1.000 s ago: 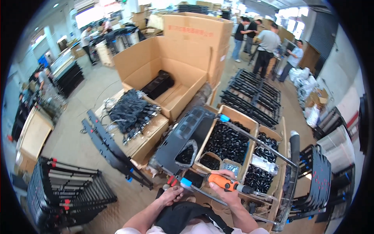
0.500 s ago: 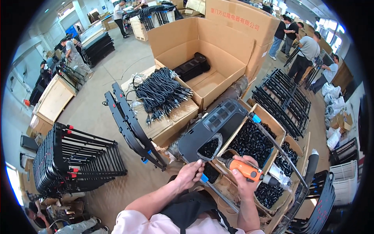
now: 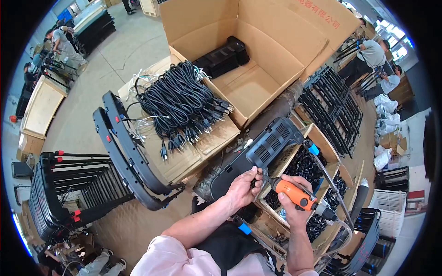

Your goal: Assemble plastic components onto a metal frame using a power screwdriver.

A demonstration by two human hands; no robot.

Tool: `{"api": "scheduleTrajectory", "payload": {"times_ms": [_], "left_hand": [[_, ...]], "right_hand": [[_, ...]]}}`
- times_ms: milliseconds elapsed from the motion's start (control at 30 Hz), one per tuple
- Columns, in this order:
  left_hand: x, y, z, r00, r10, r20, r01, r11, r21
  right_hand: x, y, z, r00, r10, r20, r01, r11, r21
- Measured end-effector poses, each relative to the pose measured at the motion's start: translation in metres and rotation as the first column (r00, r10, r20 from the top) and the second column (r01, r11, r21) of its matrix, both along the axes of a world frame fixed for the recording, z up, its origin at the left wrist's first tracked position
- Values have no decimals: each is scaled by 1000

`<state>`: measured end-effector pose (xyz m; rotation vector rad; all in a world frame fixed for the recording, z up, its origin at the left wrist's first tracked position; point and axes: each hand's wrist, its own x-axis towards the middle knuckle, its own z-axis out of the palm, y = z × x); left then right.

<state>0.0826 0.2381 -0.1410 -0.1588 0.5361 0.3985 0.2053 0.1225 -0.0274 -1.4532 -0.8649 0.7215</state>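
Observation:
My right hand (image 3: 297,215) is wrapped round an orange power screwdriver (image 3: 289,192) with a hose at its back end. The driver's dark bit points left, toward my left hand (image 3: 243,188). That hand's fingertips are pinched together at the bit's tip; a small dark thing between them is too tiny to name. Just beyond both hands lies a black plastic cover (image 3: 272,141) with vent slots. Under and beside the driver stands a divided wooden box (image 3: 326,142) heaped with small black parts (image 3: 307,162).
Bundled black power cords (image 3: 177,99) lie on a carton at left, beside two curved black frames (image 3: 131,158). A large open cardboard box (image 3: 271,80) behind holds a black part. Stacked black frames (image 3: 331,110) stand at right. A metal bar with blue ends (image 3: 329,177) crosses the wooden box.
The view has tilted downward. My left hand has come up to the driver's bit, and the driver stays in my right hand. The clear-sided pouch seen earlier between the hands is now hidden.

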Motion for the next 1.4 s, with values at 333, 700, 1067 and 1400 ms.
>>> {"api": "scheduleTrajectory", "payload": {"times_ms": [333,700,1067,1400], "left_hand": [[8,42,-20,997,-57,47,59,996,-60],[15,38,-31,965,-85,-247,100,994,48],[18,34,-31,966,-49,-255,72,994,80],[24,28,-47,980,-20,-198,45,992,122]], "right_hand": [[11,66,7,996,51,70,-35,977,-209],[15,123,-26,991,34,130,1,967,-255],[11,138,-42,982,95,165,-46,959,-279],[7,155,-33,946,191,262,-95,936,-340]]}}
